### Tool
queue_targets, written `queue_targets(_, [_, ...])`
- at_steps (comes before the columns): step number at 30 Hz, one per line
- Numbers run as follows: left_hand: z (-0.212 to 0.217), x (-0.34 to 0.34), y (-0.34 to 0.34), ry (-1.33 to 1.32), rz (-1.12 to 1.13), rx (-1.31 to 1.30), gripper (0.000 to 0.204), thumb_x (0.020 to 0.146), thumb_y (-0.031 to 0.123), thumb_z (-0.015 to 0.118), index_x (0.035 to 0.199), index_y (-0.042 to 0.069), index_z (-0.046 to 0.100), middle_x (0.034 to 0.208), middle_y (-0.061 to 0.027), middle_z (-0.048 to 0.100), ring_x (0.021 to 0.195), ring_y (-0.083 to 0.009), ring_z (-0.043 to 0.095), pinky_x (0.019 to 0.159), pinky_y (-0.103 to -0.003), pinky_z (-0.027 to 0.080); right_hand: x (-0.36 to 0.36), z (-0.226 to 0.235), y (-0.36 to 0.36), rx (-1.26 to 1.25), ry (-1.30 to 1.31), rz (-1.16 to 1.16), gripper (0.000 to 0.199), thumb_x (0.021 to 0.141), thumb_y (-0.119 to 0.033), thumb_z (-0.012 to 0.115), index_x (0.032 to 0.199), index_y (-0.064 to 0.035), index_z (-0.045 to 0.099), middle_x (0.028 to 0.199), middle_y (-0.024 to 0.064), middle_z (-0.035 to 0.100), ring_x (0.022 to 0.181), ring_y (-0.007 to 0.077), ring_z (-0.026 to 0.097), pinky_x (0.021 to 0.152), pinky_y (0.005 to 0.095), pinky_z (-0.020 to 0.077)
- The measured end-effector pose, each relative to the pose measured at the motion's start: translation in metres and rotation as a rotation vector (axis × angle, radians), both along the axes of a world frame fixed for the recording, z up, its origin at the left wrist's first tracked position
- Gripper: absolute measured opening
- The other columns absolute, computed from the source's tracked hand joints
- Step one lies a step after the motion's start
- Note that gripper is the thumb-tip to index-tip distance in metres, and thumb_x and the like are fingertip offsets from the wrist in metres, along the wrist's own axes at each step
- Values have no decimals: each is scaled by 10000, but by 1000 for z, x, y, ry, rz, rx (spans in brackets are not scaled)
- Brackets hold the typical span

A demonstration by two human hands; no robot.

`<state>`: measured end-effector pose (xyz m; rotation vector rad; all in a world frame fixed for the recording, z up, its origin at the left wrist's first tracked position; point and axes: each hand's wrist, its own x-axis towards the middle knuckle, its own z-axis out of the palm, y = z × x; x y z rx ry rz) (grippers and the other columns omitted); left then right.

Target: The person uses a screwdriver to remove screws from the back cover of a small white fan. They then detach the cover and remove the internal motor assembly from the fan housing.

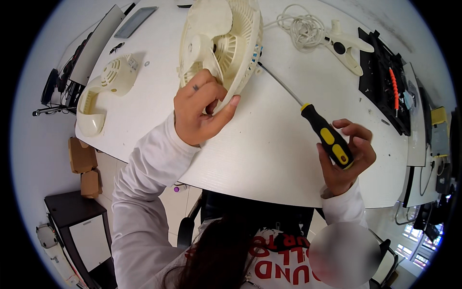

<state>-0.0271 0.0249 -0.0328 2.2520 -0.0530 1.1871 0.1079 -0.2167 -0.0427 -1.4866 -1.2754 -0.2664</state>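
- Head view: a cream plastic fan head [222,45], round, with a ribbed grille and smooth blades, stands tilted on edge at twelve o'clock on a white table [269,159].
- The left hand [198,108] pinches the grille's lower rim, fingers curled tight, thumb pressed beneath.
- The right hand [347,159], at four o'clock, wraps loosely closed around a black-and-yellow screwdriver [308,113]; its thin metal shaft reaches the fan's edge.
- A cream motor housing [107,89] lies at ten o'clock.
- A coiled white cord [301,29] and a cream clamp [347,45] lie at one o'clock.
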Motion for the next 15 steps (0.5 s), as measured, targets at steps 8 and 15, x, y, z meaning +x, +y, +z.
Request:
queue_targets(8, [1, 0, -2, -2, 2, -7, 199, 663, 9, 693, 660, 36, 496, 627, -29, 394, 450, -94, 328, 401, -237, 258, 4, 4, -1, 2, 68, -2, 448, 719, 141, 615, 1033, -104, 410, 1067, 142, 509, 1061, 351, 544, 891, 421, 492])
queue_targets(15, [-1, -1, -3, 14, 7, -13, 194, 696, -8, 666, 656, 19, 478, 648, -34, 392, 484, -90, 311, 441, -237, 217, 3, 2, -2, 59, 266, 154, 478, 698, 31, 701, 1046, -114, 407, 1051, 145, 457, 1083, 337, 508, 889, 412, 477])
